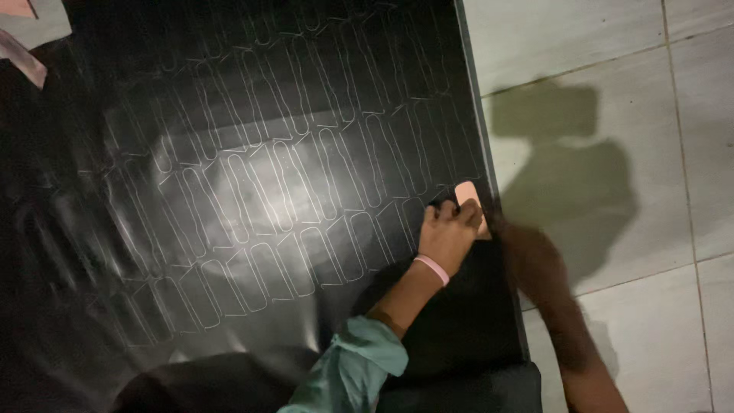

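Pink template (467,193) lies under the left hand (449,233) fingertips, pressed onto black sheet (252,176).

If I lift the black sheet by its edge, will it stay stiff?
Probably not. The black sheet looks thin and glossy, so likely floppy and a bit slippery. It drapes over the edge near the left hand, suggesting it bends easily.

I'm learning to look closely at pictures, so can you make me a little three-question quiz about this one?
1. True or false: the black sheet is covered with outlined shapes.
2. What does the left hand press on the sheet: A a pale template, B scissors, C a ruler?
3. What is around that wrist?

Key: 1 true. 2 A. 3 a pink band. The right hand is blurred beside it, above the tiled floor.
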